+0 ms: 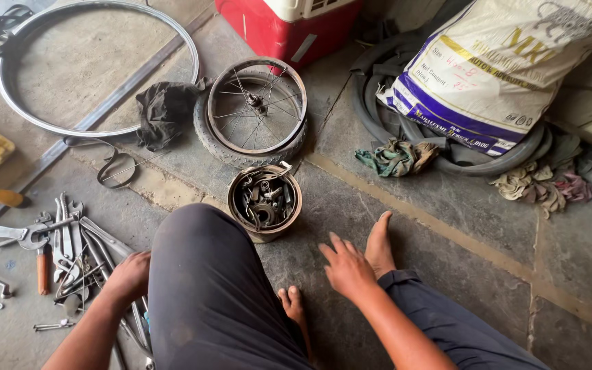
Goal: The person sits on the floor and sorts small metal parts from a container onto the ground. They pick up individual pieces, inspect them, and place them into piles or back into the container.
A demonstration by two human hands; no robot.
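Observation:
I sit on a stone floor with my knee (207,288) raised in dark trousers. My left hand (129,276) reaches down onto a heap of spanners and metal tools (80,257) at my left, fingers curled among them; what it grips is hidden. My right hand (346,267) rests flat on the floor next to my bare foot (379,241), fingers spread, holding nothing. A round tin of small metal parts (266,200) stands just in front of my knee. Behind it lies a small spoked wheel with its tyre (253,109).
A large bare wheel rim (8,89) lies at the back left beside a dark rag (166,109). A red box (289,27) stands at the back. A printed sack (501,68) sits on rubber tubes (371,103), with cloth rags (399,156) nearby. Pliers (8,234) lie far left.

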